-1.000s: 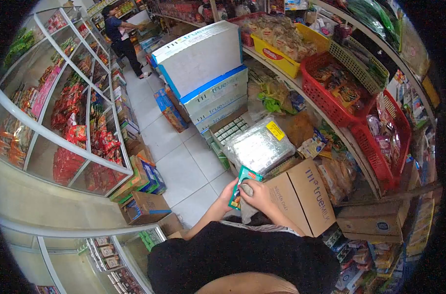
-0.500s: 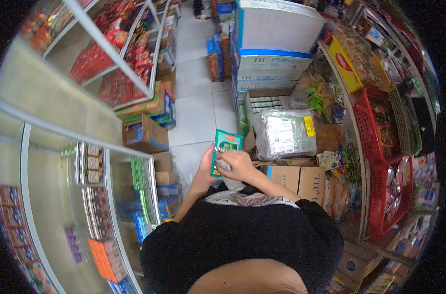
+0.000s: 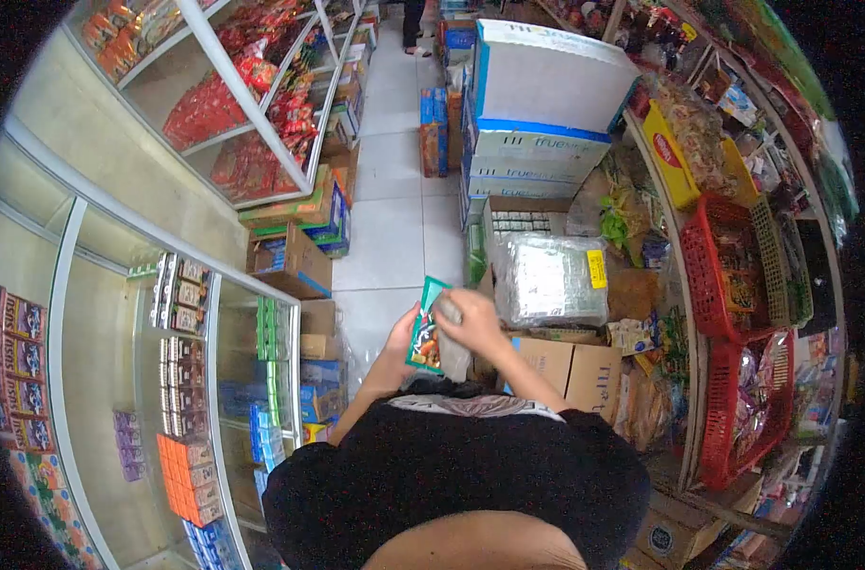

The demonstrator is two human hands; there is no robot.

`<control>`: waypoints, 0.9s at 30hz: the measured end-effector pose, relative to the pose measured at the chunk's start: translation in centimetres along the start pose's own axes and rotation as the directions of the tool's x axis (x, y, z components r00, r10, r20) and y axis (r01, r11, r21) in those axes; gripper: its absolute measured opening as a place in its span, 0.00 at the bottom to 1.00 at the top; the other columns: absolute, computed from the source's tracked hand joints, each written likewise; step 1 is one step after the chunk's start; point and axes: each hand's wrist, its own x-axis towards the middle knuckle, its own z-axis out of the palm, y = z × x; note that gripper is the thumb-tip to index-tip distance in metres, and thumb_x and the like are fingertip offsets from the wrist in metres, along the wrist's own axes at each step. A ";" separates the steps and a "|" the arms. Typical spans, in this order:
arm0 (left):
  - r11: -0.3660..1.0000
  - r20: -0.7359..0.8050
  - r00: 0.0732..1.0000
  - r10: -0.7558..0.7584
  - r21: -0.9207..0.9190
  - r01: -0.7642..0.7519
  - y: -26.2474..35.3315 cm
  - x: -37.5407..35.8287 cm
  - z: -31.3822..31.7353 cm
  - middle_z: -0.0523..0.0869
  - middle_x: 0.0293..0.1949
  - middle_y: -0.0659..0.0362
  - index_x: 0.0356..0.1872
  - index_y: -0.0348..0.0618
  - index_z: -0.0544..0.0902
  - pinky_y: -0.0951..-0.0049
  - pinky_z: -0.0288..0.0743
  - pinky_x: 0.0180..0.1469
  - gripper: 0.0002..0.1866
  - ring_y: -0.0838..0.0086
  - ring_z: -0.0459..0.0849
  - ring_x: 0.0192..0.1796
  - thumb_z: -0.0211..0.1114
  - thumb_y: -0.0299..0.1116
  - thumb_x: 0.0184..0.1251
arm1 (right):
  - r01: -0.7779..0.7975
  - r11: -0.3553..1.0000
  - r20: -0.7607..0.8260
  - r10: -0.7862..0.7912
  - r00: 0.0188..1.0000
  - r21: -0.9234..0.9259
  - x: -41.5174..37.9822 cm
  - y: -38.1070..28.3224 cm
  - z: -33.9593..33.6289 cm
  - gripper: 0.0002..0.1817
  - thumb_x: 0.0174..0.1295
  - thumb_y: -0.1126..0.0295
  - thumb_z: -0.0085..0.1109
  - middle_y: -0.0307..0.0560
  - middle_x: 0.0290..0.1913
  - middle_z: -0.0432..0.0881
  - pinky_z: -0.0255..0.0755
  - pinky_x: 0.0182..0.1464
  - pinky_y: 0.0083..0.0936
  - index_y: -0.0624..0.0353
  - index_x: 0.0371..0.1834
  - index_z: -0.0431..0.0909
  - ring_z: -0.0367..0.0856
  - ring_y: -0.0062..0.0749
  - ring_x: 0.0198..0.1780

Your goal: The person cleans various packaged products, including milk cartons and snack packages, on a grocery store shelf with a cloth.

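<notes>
A flat green printed packet (image 3: 427,334) stands tilted in front of my body. My left hand (image 3: 400,340) is closed on its left edge. My right hand (image 3: 477,326) is closed round a greyish cloth (image 3: 454,357), part of which hangs down below the fingers. The cloth and right hand are at the packet's right side and hide part of its upper face. Whether the cloth presses on the packet at this moment I cannot make out.
Glass shelving (image 3: 290,313) with small cartons runs along the left. To the right stand stacked cartons (image 3: 537,152), a plastic-wrapped pack (image 3: 553,280), an open brown carton (image 3: 570,370) and red baskets (image 3: 737,408). A person (image 3: 413,28) stands far down the tiled aisle (image 3: 380,228).
My right hand and the cloth have shifted slightly right and up off the packet's middle, so more of its lower picture shows. The camera view has shifted slightly.
</notes>
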 end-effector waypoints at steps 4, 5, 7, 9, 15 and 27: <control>0.991 -0.190 0.977 -0.098 0.068 0.112 -0.1 0.5 0.8 0.76 0.33 0.57 0.37 0.43 0.70 0.69 0.68 0.39 0.19 0.70 0.75 0.35 0.40 0.47 0.55 | 0.104 0.981 0.181 -0.134 0.974 0.163 -2.3 -2.0 0.3 0.11 0.34 0.68 0.57 0.46 0.23 0.73 0.66 0.26 0.26 0.58 0.23 0.71 0.72 0.38 0.26; 0.983 -0.237 0.958 -0.159 0.047 0.175 0.0 0.7 1.3 0.76 0.33 0.57 0.37 0.43 0.71 0.69 0.68 0.39 0.20 0.70 0.75 0.35 0.41 0.48 0.55 | 0.110 0.982 0.162 -0.135 0.978 0.152 -2.2 -2.0 0.1 0.11 0.34 0.68 0.57 0.46 0.23 0.73 0.66 0.26 0.26 0.58 0.23 0.71 0.72 0.38 0.26; 0.974 -0.181 0.962 -0.204 0.062 0.219 0.2 1.5 0.7 0.76 0.34 0.57 0.37 0.43 0.71 0.68 0.68 0.40 0.20 0.69 0.75 0.36 0.41 0.48 0.55 | 0.113 0.989 0.132 -0.125 0.983 0.097 -2.1 -1.4 -0.4 0.11 0.34 0.69 0.57 0.46 0.23 0.73 0.66 0.26 0.25 0.58 0.23 0.71 0.72 0.37 0.26; 0.966 -0.082 0.965 -0.250 0.051 0.255 0.3 3.3 -0.7 0.76 0.34 0.56 0.37 0.42 0.71 0.67 0.68 0.40 0.20 0.68 0.75 0.36 0.41 0.47 0.55 | 0.013 0.999 -0.004 -0.014 1.000 -0.034 -1.5 1.4 -0.6 0.11 0.34 0.69 0.58 0.46 0.24 0.73 0.66 0.27 0.25 0.58 0.23 0.71 0.73 0.36 0.26; 0.968 -0.054 0.982 -0.181 0.168 0.188 2.0 6.3 1.0 0.76 0.35 0.56 0.38 0.43 0.70 0.69 0.67 0.41 0.19 0.69 0.75 0.35 0.43 0.46 0.55 | -0.324 0.945 -0.215 0.309 0.926 -0.035 0.7 2.3 -1.7 0.10 0.35 0.71 0.57 0.47 0.25 0.74 0.66 0.29 0.25 0.59 0.24 0.71 0.73 0.37 0.28; 0.973 0.038 0.996 -0.081 0.221 0.070 4.2 7.6 4.3 0.74 0.38 0.56 0.43 0.43 0.67 0.69 0.66 0.42 0.23 0.69 0.73 0.39 0.41 0.50 0.55 | -0.271 0.944 -0.426 0.170 0.888 -0.188 5.4 4.5 -2.1 0.13 0.32 0.68 0.57 0.45 0.22 0.72 0.65 0.26 0.27 0.57 0.24 0.70 0.72 0.35 0.25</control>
